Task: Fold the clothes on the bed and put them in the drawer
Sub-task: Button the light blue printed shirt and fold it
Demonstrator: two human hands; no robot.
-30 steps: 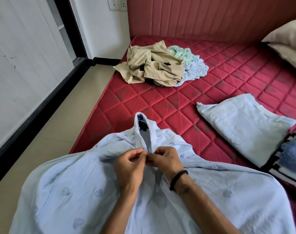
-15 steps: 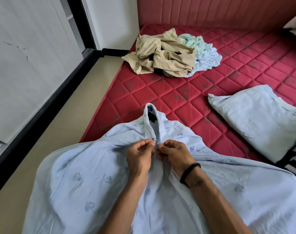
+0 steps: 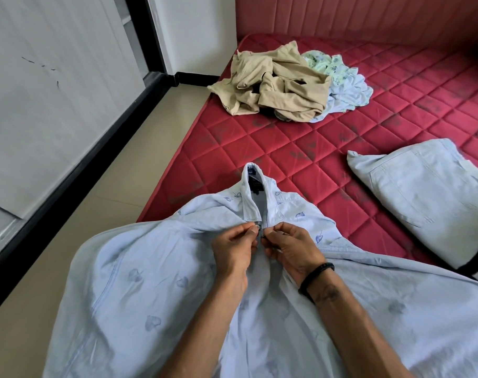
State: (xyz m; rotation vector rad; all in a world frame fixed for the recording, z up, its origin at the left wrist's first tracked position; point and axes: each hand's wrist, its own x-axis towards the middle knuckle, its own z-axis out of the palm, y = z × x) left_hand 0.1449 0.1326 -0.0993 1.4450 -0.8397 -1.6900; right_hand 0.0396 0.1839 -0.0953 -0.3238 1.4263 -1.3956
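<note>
— Shirt (image 3: pixel 139 296) first: where does it lie?

— Pale blue with small leaf prints, spread wide across the near edge of the red bed (image 3: pixel 327 143), its left part hanging out over the beige floor (image 3: pixel 77 238). The collar (image 3: pixel 255 186) stands up and points away from the person.

— What is around it, from the left?

— A white wall (image 3: pixel 41 91) with a black skirting along the floor. Further back on the bed, a crumpled tan garment (image 3: pixel 270 85), and touching its right side a bunched pale green and blue cloth (image 3: pixel 344 83). To the right, well apart from that heap, a folded light denim piece (image 3: pixel 428 197) lies flat. A red padded headboard (image 3: pixel 368 17) runs behind. Nothing lies between the hands and the shirt.

— And the hands?

— Both sit at the placket just below the collar, almost touching each other. The left hand (image 3: pixel 233 249) has fingers curled, pinching the left edge of the front between thumb and forefinger. The right hand (image 3: pixel 289 249), with a black band (image 3: pixel 315 278) at the wrist, pinches the right edge the same way. Whether a button is between them I cannot tell.
</note>
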